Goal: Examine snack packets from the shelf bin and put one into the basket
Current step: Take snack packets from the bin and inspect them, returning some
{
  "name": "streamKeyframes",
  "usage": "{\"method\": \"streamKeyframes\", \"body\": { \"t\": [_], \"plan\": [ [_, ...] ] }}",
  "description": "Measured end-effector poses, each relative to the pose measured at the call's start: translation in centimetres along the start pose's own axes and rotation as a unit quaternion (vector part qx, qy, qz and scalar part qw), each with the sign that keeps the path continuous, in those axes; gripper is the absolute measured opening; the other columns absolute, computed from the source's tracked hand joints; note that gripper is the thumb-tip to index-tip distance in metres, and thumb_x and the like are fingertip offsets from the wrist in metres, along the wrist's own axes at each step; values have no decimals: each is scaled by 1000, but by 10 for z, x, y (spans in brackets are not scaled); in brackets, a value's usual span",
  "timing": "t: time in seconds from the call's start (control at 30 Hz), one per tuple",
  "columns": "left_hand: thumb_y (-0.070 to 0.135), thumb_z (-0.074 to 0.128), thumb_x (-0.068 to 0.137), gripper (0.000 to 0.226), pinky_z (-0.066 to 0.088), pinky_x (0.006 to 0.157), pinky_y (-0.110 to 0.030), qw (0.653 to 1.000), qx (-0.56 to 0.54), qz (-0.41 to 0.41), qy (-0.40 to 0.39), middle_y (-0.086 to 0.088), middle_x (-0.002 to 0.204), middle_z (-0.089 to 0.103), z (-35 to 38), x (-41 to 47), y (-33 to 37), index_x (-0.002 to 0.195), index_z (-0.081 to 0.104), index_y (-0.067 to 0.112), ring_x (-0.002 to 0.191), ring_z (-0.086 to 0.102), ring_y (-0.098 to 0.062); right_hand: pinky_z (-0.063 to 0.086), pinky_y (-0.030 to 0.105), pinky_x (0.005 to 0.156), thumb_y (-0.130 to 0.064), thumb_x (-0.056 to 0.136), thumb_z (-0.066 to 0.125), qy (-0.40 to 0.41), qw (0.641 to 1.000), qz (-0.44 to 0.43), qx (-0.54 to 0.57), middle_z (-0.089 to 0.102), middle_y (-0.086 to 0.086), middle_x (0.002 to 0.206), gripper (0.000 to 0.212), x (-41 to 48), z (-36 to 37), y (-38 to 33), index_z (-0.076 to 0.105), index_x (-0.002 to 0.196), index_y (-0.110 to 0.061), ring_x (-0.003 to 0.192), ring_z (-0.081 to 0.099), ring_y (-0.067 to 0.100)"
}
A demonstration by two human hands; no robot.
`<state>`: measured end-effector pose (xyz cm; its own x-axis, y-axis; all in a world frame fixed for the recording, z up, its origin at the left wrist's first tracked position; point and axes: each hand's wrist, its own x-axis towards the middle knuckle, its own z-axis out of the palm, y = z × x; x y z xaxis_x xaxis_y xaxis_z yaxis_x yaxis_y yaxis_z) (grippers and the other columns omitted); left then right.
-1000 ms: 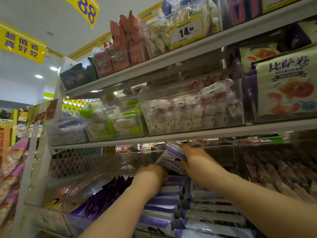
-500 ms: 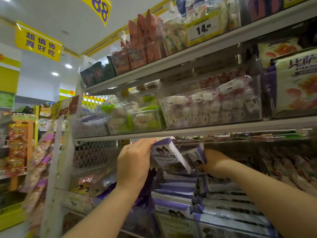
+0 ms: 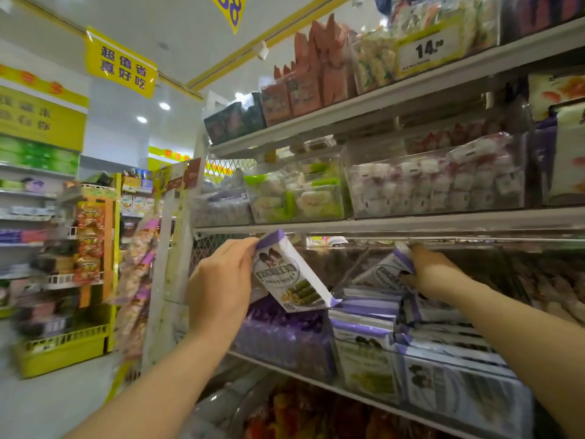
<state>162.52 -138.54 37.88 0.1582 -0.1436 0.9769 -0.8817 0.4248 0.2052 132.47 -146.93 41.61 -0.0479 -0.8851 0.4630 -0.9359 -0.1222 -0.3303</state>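
Note:
My left hand grips a white and purple snack packet by its top corner and holds it out in front of the shelf, its printed face toward me. My right hand reaches into the clear shelf bin and pinches a second packet of the same kind, tilted up from the pile. Several more such packets lie stacked in the bin under both hands. No basket is in view.
Above the bin, a shelf carries clear bins of wrapped sweets and green packs. A bin of purple wrappers sits left of the packets. A white upright post ends the rack; yellow racks stand across the aisle.
My left hand has pulled its packet out and leftward, clear of the bin. My right hand has lifted another packet higher. The view has swung left.

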Motion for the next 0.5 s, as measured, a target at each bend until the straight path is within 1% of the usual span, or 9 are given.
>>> {"method": "streamKeyframes", "body": {
  "t": [0.07, 0.13, 0.2, 0.23, 0.3, 0.33, 0.4, 0.43, 0.5],
  "plan": [
    [15, 53, 96, 24, 54, 65, -41, 1000, 0, -9, -10, -1, 103, 73, -14, -7, -3, 111, 72, 12, 82, 68, -31, 53, 45, 86, -25, 89, 63, 36, 999, 0, 14, 58, 13, 121, 56, -6, 2, -1, 32, 136, -26, 103, 60, 33],
    [14, 53, 96, 24, 50, 62, -35, 1000, 2, -12, -19, 0, 101, 72, -26, -13, -7, 111, 71, 12, 81, 67, -27, 54, 44, 82, -26, 92, 58, 66, 996, -33, -46, 59, 12, 117, 55, -9, 7, 2, 28, 138, -32, 96, 61, 29],
    [15, 54, 96, 23, 44, 58, -29, 999, 14, -19, -22, 2, 98, 72, -34, -20, -9, 110, 72, 12, 78, 65, -24, 54, 40, 76, -31, 95, 51, 75, 989, -66, -111, 61, 9, 110, 42, -11, 11, 0, 38, 135, -28, 88, 61, 25],
    [16, 54, 96, 22, 44, 57, -29, 999, 16, -24, -24, 3, 98, 72, -38, -23, -11, 110, 72, 13, 77, 65, -23, 53, 40, 73, -38, 96, 46, 75, 984, -74, -147, 63, 9, 104, 32, -13, 10, -3, 49, 125, -23, 85, 61, 26],
    [16, 55, 96, 22, 51, 59, -34, 999, 16, -33, -32, 5, 98, 72, -43, -30, -12, 110, 72, 15, 77, 66, -22, 51, 39, 71, -50, 97, 37, 55, 978, -93, -180, 63, 11, 96, 36, -14, 11, -13, 56, 108, -21, 83, 61, 29],
    [16, 55, 96, 22, 53, 59, -36, 999, 17, -35, -38, 6, 98, 72, -45, -33, -13, 110, 72, 15, 76, 66, -22, 51, 40, 75, -48, 98, 37, 39, 978, -92, -182, 62, 12, 100, 34, -14, 12, -17, 55, 110, -21, 85, 60, 29],
    [16, 55, 96, 22, 52, 57, -33, 998, 23, -33, -46, 8, 96, 71, -47, -36, -16, 110, 72, 16, 75, 65, -19, 52, 40, 83, -32, 99, 45, 12, 992, -55, -110, 58, 13, 114, 30, -10, 15, -20, 47, 128, -24, 93, 59, 28],
    [16, 55, 96, 22, 49, 56, -30, 998, 25, -33, -47, 9, 96, 71, -47, -36, -17, 110, 72, 17, 74, 64, -17, 53, 40, 84, -25, 98, 48, 17, 994, -51, -90, 57, 13, 115, 36, -9, 17, -19, 42, 133, -26, 93, 59, 27],
    [15, 56, 96, 22, 49, 56, -30, 998, 27, -37, -47, 7, 97, 72, -45, -33, -19, 110, 72, 16, 76, 65, -18, 55, 40, 79, -21, 97, 50, 3, 998, -51, -32, 57, 10, 107, 42, -11, 16, -14, 39, 137, -25, 85, 59, 23]
  ]
}}
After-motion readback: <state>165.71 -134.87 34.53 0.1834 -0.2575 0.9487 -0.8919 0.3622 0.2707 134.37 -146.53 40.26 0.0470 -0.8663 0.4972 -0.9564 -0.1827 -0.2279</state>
